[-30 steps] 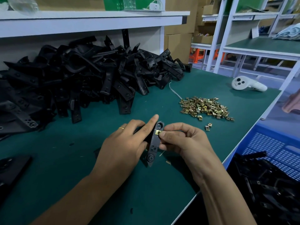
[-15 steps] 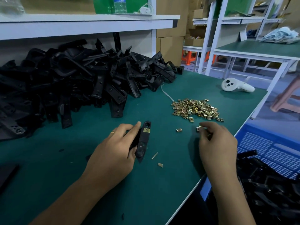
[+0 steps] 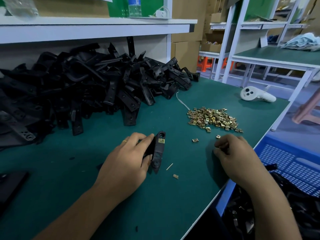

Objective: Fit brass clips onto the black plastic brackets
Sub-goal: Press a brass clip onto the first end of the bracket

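Bracket held at mid-worktop, one clip fitted.
The left hand [image 3: 129, 158] grips a black bracket [image 3: 158, 151] bearing a brass clip [image 3: 161, 140]; the right hand [image 3: 237, 156], fingers curled near the clip pile [image 3: 213, 118] by the right edge, may pinch something, but I cannot tell.

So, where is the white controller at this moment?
The white controller lies on the green table's far right corner, beyond the brass clip pile, apart from both hands.

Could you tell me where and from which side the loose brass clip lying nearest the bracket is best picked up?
Probably pinch the loose brass clip across its two side edges, coming straight down from above. It lies flat on the green mat, apart from the clip pile, with bare mat around it for fingertips.
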### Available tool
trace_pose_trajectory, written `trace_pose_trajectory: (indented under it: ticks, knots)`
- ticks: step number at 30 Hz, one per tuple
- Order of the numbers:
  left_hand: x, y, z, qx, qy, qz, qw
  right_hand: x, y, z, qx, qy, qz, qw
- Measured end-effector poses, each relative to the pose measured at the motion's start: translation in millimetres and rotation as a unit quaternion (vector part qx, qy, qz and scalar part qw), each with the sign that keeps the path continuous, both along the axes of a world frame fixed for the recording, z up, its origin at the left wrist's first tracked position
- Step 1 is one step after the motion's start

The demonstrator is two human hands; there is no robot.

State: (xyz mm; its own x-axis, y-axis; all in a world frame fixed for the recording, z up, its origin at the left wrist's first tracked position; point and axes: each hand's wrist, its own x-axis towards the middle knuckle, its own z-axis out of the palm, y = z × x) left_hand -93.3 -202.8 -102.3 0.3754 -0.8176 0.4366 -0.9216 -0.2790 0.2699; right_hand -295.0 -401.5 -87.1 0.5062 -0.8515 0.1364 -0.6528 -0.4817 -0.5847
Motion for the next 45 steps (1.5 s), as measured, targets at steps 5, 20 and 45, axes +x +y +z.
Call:
trace_pose_trajectory:
  ticks: [5, 20, 45]
  knots:
    - [-1, 0, 1, -0.01, -0.003, 0.002, 1.0, -1, 10, 4, 0.008, -0.042, 0.033, 0.999]
    - [4, 0, 1, -0.094, 0.002, 0.059, 0.994, 59, 78, 8, 0.5, -0.445, 0.172, 0.723]
    - [-12, 2, 11, -0.07, -0.096, 0.107, 0.987, 56, 88, 15, 0.375, -0.361, 0.112, 0.846]
